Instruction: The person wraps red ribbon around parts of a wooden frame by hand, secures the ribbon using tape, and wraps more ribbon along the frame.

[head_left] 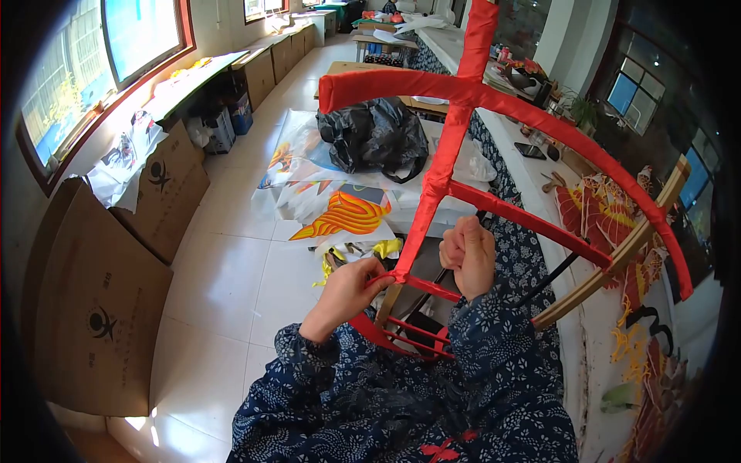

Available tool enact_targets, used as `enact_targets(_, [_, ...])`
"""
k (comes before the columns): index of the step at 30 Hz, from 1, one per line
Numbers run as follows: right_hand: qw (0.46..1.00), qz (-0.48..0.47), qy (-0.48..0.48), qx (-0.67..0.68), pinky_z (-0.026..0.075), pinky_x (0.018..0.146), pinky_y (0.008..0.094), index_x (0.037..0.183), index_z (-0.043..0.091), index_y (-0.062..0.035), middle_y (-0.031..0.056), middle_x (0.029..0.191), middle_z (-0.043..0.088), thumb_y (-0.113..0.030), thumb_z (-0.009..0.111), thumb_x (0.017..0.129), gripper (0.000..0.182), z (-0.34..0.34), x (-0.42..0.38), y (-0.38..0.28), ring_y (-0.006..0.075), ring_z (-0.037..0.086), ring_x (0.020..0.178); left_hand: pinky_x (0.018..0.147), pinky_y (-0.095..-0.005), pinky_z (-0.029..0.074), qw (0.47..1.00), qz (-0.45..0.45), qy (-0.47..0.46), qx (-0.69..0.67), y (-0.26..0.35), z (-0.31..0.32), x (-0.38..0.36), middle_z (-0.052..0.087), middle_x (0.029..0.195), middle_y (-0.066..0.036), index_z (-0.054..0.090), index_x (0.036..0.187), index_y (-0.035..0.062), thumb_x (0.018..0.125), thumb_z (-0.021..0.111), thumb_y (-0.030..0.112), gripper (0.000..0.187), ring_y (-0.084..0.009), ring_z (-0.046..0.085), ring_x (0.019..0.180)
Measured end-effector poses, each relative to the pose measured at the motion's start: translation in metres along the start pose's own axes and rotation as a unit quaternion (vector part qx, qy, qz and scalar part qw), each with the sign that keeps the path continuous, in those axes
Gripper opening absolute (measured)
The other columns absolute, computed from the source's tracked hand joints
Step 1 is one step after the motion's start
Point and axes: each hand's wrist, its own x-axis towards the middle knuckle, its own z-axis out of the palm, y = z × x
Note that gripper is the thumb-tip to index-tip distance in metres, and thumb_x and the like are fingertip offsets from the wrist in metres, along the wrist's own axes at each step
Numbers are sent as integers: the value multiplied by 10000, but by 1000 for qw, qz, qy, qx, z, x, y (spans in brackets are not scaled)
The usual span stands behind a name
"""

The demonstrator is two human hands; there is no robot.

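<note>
A large frame (pixel 438 174) wrapped in red cloth strip rises in front of me, with a long upright, a curved crossbar at the top and straight bars lower down. My left hand (pixel 346 299) pinches the red-wrapped frame at a lower joint, thumb and forefinger pressed on the cloth. Just right of the upright, my right hand (pixel 469 253) is raised and closed in a fist; whatever its fingers hold is hidden. A bare wooden strip (pixel 629 251) crosses the frame's right side. Near my lap, thin red bars (pixel 413 339) are partly covered by my sleeves.
Ahead, a black plastic bag (pixel 372 137) lies on white sheeting near an orange flame-patterned piece (pixel 343 216). Cardboard boxes (pixel 100 316) lean at left. Along the right runs a long counter (pixel 505 139) with a phone (pixel 529 150) and red-and-yellow decorated pieces (pixel 602 216).
</note>
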Motion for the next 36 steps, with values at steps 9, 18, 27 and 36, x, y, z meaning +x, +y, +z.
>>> enact_targets(9, [1000, 9, -24, 7, 154, 411, 253, 656, 296, -130, -47, 514, 234, -498, 380, 993, 506, -4, 1, 0, 60, 187, 424, 550, -308, 449, 980, 50, 126, 144, 17, 11, 10, 603, 680, -47, 624, 971, 90, 712, 786, 447, 471, -198, 609, 611])
enact_targets(18, [996, 3, -84, 35, 154, 408, 255, 648, 299, -128, -40, 503, 247, -540, 355, 980, 531, -15, 1, 1, 65, 185, 412, 550, -303, 457, 993, 32, 83, 76, -16, -1, 6, 625, 687, -36, 624, 1014, 89, 713, 798, 396, 464, -174, 609, 603])
enact_targets(27, [979, 36, -151, 135, 162, 399, 266, 644, 316, -136, -37, 499, 266, -566, 349, 970, 540, -25, 19, 2, 77, 194, 406, 752, -314, 492, 990, -27, -10, -139, -1, 1, -77, 651, 949, -73, 563, 1158, 17, 806, 742, 243, 454, -172, 634, 863])
enact_targets(36, [996, 72, 47, 2, 295, 369, 289, 613, 313, -155, -20, 452, 284, -583, 350, 965, 555, -20, 38, -6, 123, 280, 355, 1001, -355, 389, 975, 183, 52, -117, 20, -14, -53, 531, 1276, -144, 479, 1313, 32, 932, 561, 147, 407, -229, 488, 1214])
